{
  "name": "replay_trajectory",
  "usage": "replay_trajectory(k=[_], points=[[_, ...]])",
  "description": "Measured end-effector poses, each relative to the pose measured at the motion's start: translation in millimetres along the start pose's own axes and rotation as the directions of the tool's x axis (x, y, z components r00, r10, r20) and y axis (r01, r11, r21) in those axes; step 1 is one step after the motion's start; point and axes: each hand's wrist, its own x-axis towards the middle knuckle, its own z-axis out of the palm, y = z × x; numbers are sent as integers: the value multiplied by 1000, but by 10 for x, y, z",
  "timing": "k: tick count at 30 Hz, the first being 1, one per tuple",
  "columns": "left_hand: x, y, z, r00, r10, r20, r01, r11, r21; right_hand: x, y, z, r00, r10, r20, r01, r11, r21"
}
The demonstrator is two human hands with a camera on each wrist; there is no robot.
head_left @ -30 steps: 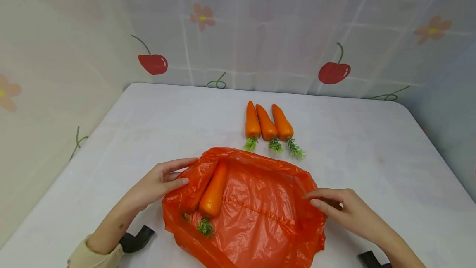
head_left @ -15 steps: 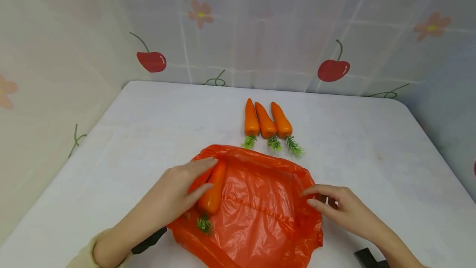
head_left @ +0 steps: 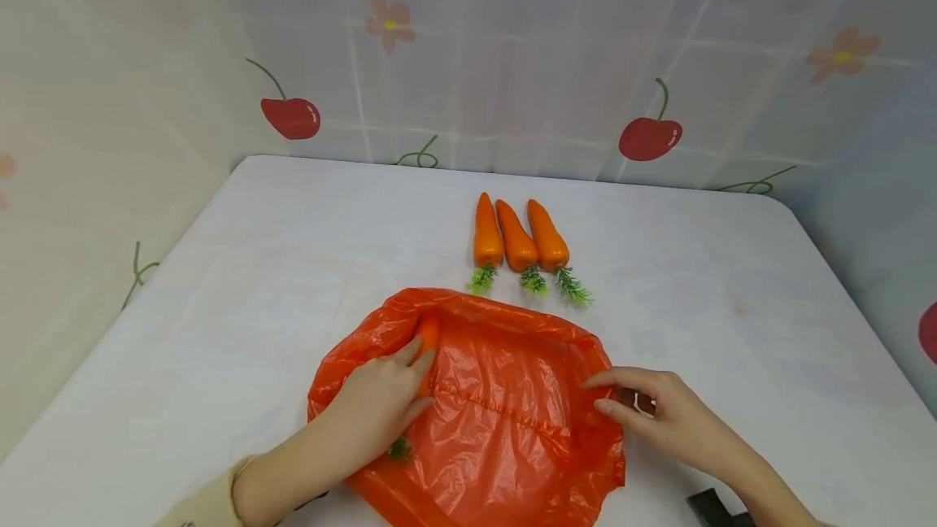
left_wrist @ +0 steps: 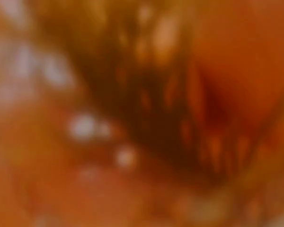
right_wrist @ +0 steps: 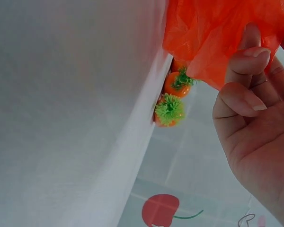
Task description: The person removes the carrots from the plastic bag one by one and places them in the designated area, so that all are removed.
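Note:
An orange-red plastic bag (head_left: 498, 446) lies spread with its mouth wide at the front of the table. Inside its left part is a carrot (head_left: 429, 326) with a green leafy tuft (head_left: 399, 449), mostly covered by my left hand (head_left: 376, 401). The fingers of that hand lie fairly straight across the carrot, with the thumb lower down beside it. At the bag's right rim my right hand (head_left: 651, 405) holds the plastic between thumb and fingers, also seen in the right wrist view as curled fingers (right_wrist: 248, 61) against the bag (right_wrist: 213, 42). The left wrist view is a close orange blur.
Three more carrots (head_left: 518, 242) lie side by side behind the bag, tufts toward me. A white cloth covers the table (head_left: 703, 283). Behind it hangs a pale curtain (head_left: 505, 63) printed with cherries and flowers.
My left hand has left the bag's left rim and moved right into the bag, over the carrot. The right hand has stayed at the right rim. The view has shifted slightly.

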Motion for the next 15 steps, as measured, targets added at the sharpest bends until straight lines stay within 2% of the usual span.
replay_trajectory(k=[4,8,15], points=[[6,-9,-40,997,-17,72,19,1000,-25,10,-12,-4,1000,22,16,-22,1000,2],[-1,-6,-93,986,-29,166,40,997,-65,8,-14,-9,1000,15,14,-15,1000,0],[-54,2,-113,978,12,210,13,993,-121,6,-8,-11,999,30,31,-31,999,20]])
